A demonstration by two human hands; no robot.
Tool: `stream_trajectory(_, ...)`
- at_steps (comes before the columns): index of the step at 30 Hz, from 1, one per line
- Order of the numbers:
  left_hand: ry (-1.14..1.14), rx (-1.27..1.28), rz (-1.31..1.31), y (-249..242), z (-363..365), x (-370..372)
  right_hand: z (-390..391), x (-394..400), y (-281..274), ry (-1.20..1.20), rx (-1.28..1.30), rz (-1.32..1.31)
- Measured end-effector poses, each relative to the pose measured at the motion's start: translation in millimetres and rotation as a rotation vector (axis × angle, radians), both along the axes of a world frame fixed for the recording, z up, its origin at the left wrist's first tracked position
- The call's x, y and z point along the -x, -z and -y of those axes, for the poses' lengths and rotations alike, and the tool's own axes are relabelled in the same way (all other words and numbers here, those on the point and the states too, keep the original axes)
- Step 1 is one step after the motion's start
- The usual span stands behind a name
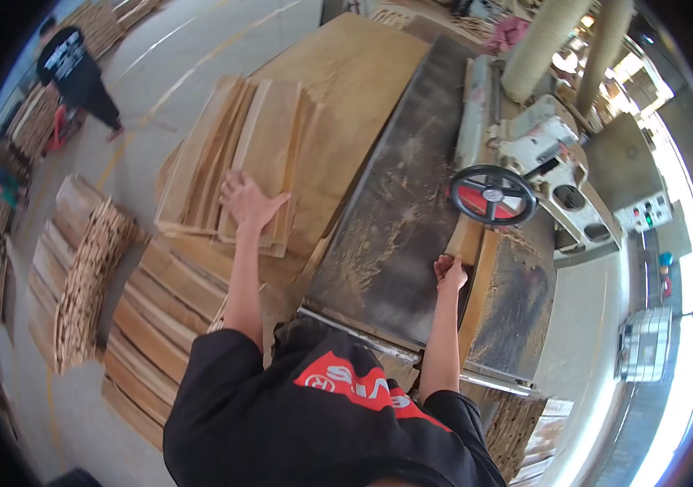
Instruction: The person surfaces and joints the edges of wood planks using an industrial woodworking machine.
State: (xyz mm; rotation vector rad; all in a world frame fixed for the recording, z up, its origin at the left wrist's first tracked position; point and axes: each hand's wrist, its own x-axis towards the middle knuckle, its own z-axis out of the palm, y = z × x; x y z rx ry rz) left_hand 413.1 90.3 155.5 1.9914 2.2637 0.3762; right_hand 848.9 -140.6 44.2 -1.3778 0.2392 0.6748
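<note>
My left hand point(252, 203) lies with fingers spread on a stack of thin wooden boards point(272, 126) on the plywood surface to my left. My right hand point(449, 273) has its fingers curled around the near end of a wooden board point(466, 237), which runs forward under the machine by the handwheel. A long wooden guide strip point(479, 296) runs just right of that hand. The board's far end is hidden beneath the machine point(537, 150). Sawdust is scattered over the dark machine table point(379, 219).
A black handwheel point(493, 196) stands just beyond my right hand. Ribbed hoses point(543, 49) rise behind it, and a control panel point(647, 213) sits to the right. Board stacks point(90, 284) stand on the floor at left. A person point(77, 71) is farther off at upper left.
</note>
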Motion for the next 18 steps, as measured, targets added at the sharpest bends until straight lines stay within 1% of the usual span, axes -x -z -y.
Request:
stream_trajectory(3,-0.027,0.043,0.003,3.5,5.2,-4.6,6.6,21.4,12.9,-0.120,0.019,0.365)
stream_trajectory(4,-0.039,0.051,0.016,3.8,9.9,-7.7,13.8,29.1,14.6,-0.195,0.021,0.466)
stream_trajectory(6,-0.058,0.106,0.040,0.1,22.4,-15.6,27.6,45.8,16.2,-0.232,-0.045,0.584)
stream_trajectory(7,-0.065,0.154,0.047,-10.4,33.4,-16.8,36.5,54.5,15.2,-0.246,-0.077,0.641)
stream_trajectory(8,-0.067,0.203,0.047,-20.5,44.5,-18.4,46.0,62.3,15.6,-0.240,-0.069,0.589)
stream_trajectory(11,-0.066,0.096,0.031,-43.9,97.3,-22.5,73.2,90.7,19.0,-0.230,-0.068,0.476)
stream_trajectory(12,0.026,0.085,0.338,-31.5,103.7,-16.5,82.0,103.8,17.9,-0.264,-0.056,0.406)
stream_trajectory(14,0.202,0.092,0.943,13.8,113.6,6.5,88.4,142.8,-13.6,-0.445,-0.047,0.268)
stream_trajectory(15,0.226,0.256,1.263,27.8,120.7,10.7,89.2,163.7,-30.4,-0.534,-0.046,0.188)
stream_trajectory(17,0.233,0.617,1.876,42.6,134.4,25.4,84.0,199.7,-56.4,-0.830,-0.095,0.123)
stream_trajectory(18,0.314,0.640,2.042,19.8,151.7,17.3,80.5,216.3,-65.9,-0.915,-0.174,0.042)
